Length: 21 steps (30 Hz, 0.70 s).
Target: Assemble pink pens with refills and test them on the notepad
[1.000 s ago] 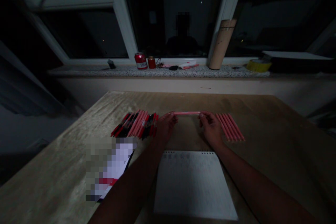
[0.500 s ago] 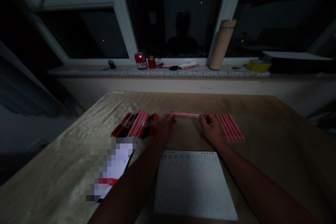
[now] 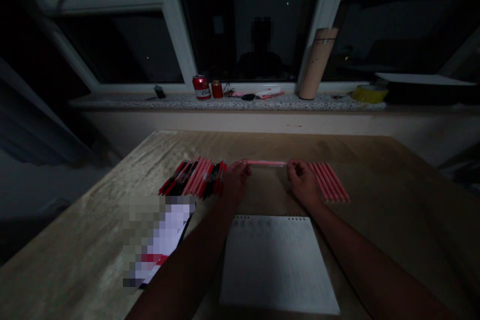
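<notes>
A slim pink pen [image 3: 265, 163] is held level above the table, with what looks like a clear sleeve along it. The fingers of my left hand [image 3: 236, 176] are closed on its left end. At the other end, my right hand [image 3: 301, 178] pinches the clear tip, its fingertips partly hidden. Left of my left hand lies a bunch of red, black and pink pens [image 3: 195, 177], some in shiny clear wrap. Beside my right hand, several pink pens [image 3: 330, 182] lie side by side in a slanted row.
A spiral notebook [image 3: 277, 265] lies between my forearms. A phone [image 3: 165, 245], partly blurred out, rests by my left forearm. Along the windowsill [image 3: 172, 102] stand a red can [image 3: 201, 87], a small red jar [image 3: 217, 89], a tall cardboard tube [image 3: 318, 65] and yellow tape [image 3: 370, 94].
My right hand has shifted very slightly to the right, at the pen's right end. My left hand and the pens on the table stay where they were.
</notes>
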Each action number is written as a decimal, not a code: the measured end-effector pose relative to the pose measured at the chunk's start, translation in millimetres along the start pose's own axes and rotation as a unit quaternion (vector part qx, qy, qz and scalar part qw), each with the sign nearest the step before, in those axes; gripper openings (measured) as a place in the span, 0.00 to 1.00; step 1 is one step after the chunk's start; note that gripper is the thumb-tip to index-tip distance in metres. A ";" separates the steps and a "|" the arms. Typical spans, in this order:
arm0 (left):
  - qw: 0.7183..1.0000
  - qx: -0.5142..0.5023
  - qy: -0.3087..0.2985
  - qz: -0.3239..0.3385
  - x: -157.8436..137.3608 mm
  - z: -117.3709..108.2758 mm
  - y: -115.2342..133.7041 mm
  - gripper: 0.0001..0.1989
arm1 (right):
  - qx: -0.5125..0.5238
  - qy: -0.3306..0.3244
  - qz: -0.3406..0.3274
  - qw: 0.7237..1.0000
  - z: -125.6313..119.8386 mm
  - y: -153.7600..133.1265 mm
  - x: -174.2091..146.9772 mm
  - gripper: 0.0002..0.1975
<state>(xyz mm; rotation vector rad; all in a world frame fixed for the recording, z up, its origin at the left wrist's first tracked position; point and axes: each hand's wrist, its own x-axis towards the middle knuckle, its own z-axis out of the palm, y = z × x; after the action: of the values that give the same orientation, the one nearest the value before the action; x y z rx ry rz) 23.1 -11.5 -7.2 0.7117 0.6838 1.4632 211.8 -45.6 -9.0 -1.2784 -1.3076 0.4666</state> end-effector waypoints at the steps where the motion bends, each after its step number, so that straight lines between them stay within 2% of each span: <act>1: 1.000 0.002 0.002 -0.001 0.0 0.0 0.0 0.09 | 0.003 -0.001 -0.001 1.000 -0.1 -0.3 -0.1 0.11; 21: 1.000 -0.002 0.009 -0.002 1.8 -1.4 -2.2 0.10 | 0.033 0.006 0.029 0.999 0.5 -1.8 -1.0 0.15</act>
<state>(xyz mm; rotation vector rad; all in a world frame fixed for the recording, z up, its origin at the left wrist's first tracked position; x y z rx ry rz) 23.4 -9.7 -9.8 0.6945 0.6958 1.4676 210.3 -46.8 -8.0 -1.2645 -1.2377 0.5375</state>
